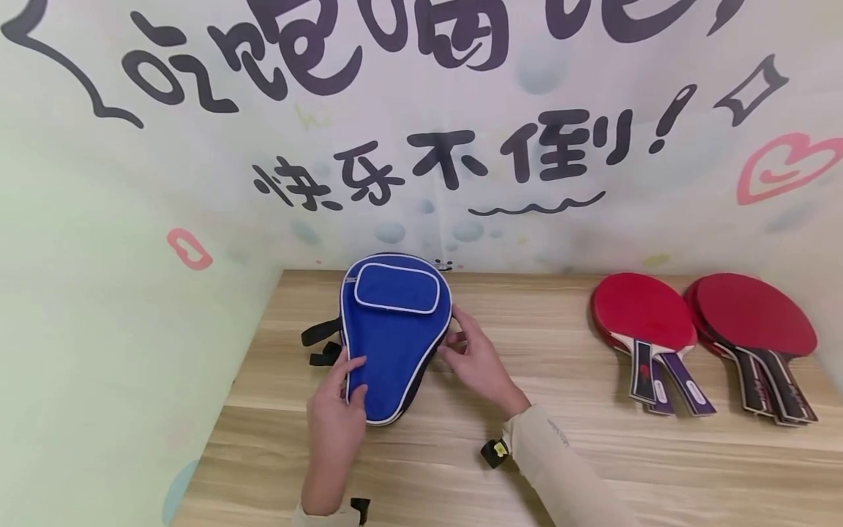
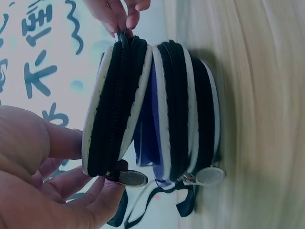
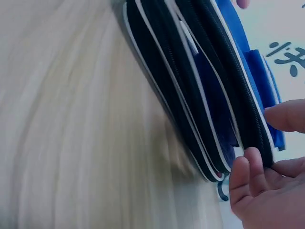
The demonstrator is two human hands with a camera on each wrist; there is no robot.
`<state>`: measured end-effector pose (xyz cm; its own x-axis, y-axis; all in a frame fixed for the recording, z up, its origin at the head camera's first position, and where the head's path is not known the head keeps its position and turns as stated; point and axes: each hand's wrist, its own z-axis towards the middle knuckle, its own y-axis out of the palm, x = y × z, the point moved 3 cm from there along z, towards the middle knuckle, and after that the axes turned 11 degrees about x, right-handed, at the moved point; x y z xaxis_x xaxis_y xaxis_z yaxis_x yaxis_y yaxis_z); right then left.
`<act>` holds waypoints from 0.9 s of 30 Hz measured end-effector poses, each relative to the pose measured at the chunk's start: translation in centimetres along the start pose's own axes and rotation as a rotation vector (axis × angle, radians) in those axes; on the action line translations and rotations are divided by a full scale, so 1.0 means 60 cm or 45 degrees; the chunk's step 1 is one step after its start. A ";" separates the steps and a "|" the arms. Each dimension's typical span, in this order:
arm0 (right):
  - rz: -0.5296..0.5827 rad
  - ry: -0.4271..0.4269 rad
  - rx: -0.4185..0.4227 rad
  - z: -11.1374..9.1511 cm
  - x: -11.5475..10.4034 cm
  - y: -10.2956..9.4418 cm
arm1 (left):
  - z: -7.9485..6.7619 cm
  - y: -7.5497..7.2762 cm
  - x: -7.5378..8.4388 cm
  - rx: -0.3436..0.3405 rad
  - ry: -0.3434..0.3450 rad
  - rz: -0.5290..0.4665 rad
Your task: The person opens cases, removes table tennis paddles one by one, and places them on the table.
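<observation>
A blue table tennis bat case (image 1: 388, 351) with white piping and a small front pocket lies on top of other cases at the table's back left. My left hand (image 1: 337, 413) grips its lower left edge, thumb and fingers at the narrow end. At the wide part's right edge, my right hand (image 1: 477, 362) pinches the rim between thumb and fingers. The left wrist view shows this top case (image 2: 116, 105) tilted up from the cases (image 2: 183, 114) below, zips along their dark sides. A gap also shows over the lower cases (image 3: 171, 81) in the right wrist view.
Red table tennis bats (image 1: 642, 311) lie in a fanned pile at the right, beside a second pile of bats (image 1: 757, 315). Black straps (image 1: 321, 333) stick out left of the cases. Behind the wooden table (image 1: 527, 307) stands a printed wall (image 1: 435, 227).
</observation>
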<state>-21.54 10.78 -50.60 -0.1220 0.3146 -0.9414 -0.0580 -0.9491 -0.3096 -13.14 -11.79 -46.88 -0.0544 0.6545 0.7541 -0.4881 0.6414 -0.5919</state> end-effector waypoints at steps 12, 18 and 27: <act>-0.125 -0.046 -0.129 -0.008 0.014 0.009 | 0.000 0.009 -0.008 -0.147 -0.021 0.177; -0.190 -0.082 -0.138 -0.035 0.022 -0.006 | -0.004 0.009 -0.001 -0.171 -0.099 0.160; -0.293 -0.068 -0.064 -0.097 0.050 -0.085 | -0.003 -0.008 0.074 -0.034 0.143 0.086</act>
<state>-15.86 16.47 -52.63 -0.1634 0.5220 -0.8372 -0.0413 -0.8514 -0.5228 -12.98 -9.09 -43.31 0.0123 0.7361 0.6768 -0.4635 0.6039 -0.6484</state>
